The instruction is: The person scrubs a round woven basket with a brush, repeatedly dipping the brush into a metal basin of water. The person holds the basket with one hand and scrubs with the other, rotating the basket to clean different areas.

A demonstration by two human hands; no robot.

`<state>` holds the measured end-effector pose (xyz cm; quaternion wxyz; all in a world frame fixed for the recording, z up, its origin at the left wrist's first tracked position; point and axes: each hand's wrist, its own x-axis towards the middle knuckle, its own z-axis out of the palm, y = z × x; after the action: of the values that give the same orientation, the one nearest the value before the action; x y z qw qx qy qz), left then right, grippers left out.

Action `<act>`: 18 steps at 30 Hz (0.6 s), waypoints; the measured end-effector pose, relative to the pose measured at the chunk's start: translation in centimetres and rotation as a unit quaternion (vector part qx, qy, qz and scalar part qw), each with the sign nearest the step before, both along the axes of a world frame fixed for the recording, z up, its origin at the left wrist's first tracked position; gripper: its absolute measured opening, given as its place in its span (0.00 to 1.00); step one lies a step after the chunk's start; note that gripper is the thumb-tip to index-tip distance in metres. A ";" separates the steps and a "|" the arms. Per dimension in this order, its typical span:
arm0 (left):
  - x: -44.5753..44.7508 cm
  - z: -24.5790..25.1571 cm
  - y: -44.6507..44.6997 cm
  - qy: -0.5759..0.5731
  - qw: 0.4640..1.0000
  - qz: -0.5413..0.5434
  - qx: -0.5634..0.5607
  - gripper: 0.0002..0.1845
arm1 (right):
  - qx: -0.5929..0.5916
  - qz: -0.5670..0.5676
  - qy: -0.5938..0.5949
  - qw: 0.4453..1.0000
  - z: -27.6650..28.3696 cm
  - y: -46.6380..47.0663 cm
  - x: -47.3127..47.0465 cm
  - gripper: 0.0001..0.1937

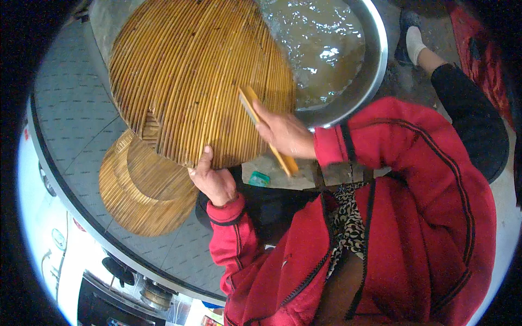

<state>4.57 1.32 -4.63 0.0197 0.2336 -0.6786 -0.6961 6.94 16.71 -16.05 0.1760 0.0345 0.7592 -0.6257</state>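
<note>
A large round mat of thin wooden or reed stalks (195,81) is tilted over the rim of a metal basin (377,53). My left hand (214,179) grips its near edge, thumb on top. In my right hand (283,130) is a long, narrow brush with a yellow back (291,165), held against the mat's right part. The brush's underside is mostly hidden. A small notch shows at the mat's lower left edge. Cloudy water (326,53) fills the basin behind the mat, its surface rippled and shiny.
More round stalk mats (151,216) lie overlapping on the grey tiled floor (73,102) to the left. A green block (259,179), perhaps soap, rests on the pale ground below the mat. My outstretched leg (465,106) is right of the basin. Kitchenware (157,293) stands at lower left.
</note>
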 end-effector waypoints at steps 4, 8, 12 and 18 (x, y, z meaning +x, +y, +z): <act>-0.7 -0.5 0.4 -0.008 1.000 -0.021 0.015 0.32 | 0.007 -0.120 -0.078 0.990 -4.0 3.0 -7.5 0.24; 0.1 -0.4 -0.6 -0.008 1.000 0.009 0.021 0.31 | -0.172 -0.059 -0.040 0.983 0.4 -0.2 -0.1 0.22; -0.4 -0.3 0.2 -0.007 0.999 -0.022 0.024 0.31 | -0.102 -0.088 -0.079 0.988 -3.2 1.4 -4.4 0.19; 0.0 -0.4 0.3 0.003 1.000 -0.001 -0.001 0.29 | -0.078 -0.045 -0.071 0.993 -0.4 -0.4 -0.1 0.21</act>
<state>4.60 1.63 -5.01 0.0209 0.2308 -0.6798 -0.6958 6.88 16.33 -16.42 0.2032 0.0988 0.6917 -0.6859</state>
